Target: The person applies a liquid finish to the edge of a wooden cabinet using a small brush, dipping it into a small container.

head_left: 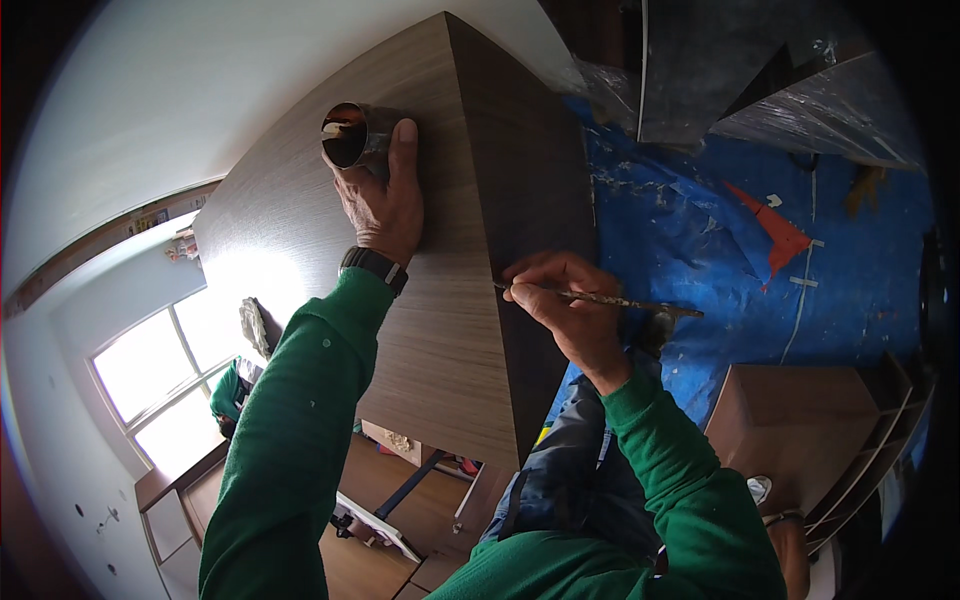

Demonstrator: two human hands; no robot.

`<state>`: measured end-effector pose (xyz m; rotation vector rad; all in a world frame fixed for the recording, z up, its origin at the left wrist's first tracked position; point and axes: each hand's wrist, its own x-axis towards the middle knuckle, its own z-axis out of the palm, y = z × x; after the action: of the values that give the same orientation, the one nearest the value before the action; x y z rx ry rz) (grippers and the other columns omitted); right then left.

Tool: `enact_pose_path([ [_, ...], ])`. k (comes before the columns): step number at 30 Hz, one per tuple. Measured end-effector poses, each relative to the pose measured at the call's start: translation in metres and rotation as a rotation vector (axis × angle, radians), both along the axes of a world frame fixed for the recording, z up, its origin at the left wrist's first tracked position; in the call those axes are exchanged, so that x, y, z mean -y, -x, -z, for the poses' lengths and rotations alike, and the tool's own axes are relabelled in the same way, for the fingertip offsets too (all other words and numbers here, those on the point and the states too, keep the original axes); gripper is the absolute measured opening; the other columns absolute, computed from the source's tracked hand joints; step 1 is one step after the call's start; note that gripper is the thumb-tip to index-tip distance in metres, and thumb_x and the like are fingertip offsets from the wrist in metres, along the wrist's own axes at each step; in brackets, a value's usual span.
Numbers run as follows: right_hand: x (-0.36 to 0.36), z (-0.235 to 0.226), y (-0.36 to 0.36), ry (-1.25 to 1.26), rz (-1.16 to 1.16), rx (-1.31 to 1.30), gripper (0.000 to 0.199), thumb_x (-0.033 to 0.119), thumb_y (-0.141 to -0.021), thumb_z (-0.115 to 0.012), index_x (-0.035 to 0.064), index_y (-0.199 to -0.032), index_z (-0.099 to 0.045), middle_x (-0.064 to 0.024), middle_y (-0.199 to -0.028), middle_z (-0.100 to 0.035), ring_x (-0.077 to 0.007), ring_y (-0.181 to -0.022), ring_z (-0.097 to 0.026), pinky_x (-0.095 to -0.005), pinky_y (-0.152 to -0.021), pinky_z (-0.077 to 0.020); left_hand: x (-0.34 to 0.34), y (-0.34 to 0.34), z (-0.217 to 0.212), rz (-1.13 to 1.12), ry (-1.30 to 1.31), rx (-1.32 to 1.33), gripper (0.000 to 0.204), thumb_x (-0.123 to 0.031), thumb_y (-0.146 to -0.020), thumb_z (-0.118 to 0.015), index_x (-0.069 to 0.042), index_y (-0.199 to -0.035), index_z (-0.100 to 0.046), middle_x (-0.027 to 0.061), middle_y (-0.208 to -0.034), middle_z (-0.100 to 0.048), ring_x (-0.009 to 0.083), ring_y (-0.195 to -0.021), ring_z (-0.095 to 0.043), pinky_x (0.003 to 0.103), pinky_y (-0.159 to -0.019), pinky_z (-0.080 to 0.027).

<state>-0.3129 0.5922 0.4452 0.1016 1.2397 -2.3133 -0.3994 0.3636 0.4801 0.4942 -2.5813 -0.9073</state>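
A large wood-grain cabinet (430,330) fills the middle, its long vertical edge running between a lighter face and a darker side. My left hand (385,210) is closed around a small round metal can (378,135) near the upper part of the lighter face. The can's mouth shows a dark inside with a pale patch. At the cabinet's edge, my right hand (575,310) pinches a thin, paint-stained paintbrush (645,302). Its tip is at the edge, and the handle points out to the right; whether the tip touches is hard to tell.
Blue sheeting (690,240) with a red scrap (775,230) covers the floor at right. Plastic-wrapped dark panels (760,70) stand beyond it. A brown cabinet (780,410) is at lower right. Far left, another person (228,390) in green is by a window (160,370).
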Motion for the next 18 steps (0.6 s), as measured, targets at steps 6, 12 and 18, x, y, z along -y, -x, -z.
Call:
enact_pose_path([
  [6,-0.0025,-0.0027,-0.0011,0.030,-0.016,0.031,0.008,0.005,-0.088,-0.072,-0.0008,-0.093,-0.070,-0.0106,-0.097,-0.073,-0.0150,-0.088,-0.071,-0.0274,-0.078,-0.0596,-0.0005,0.0008,-0.0005,0.008,-0.003,-0.011,0.067,-0.050,-0.090,-0.071,-0.001,-0.129,-0.048,0.0180,-0.118,-0.053,0.0321,-0.113,-0.053,0.048,-0.099,-0.041],
  [12,0.0019,-0.0024,0.0004,0.027,0.040,-0.005,0.006,0.000,-0.091,-0.068,-0.0028,-0.096,-0.066,-0.0154,-0.101,-0.070,-0.0192,-0.089,-0.072,-0.0306,-0.083,-0.0605,-0.0013,0.0014,-0.0008,0.015,-0.017,-0.025,0.066,-0.050,-0.090,-0.071,-0.001,-0.129,-0.048,0.0178,-0.117,-0.053,0.0316,-0.112,-0.054,0.048,-0.098,-0.042],
  [18,0.0011,-0.0006,0.0018,-0.038,0.008,-0.040,0.004,0.000,-0.091,-0.067,-0.0026,-0.094,-0.066,-0.0153,-0.101,-0.070,-0.0190,-0.089,-0.072,-0.0305,-0.082,-0.0606,-0.0030,0.0015,-0.0008,0.015,-0.024,-0.027,0.067,-0.050,-0.090,-0.072,0.000,-0.129,-0.048,0.0183,-0.118,-0.054,0.0321,-0.112,-0.054,0.047,-0.099,-0.041],
])
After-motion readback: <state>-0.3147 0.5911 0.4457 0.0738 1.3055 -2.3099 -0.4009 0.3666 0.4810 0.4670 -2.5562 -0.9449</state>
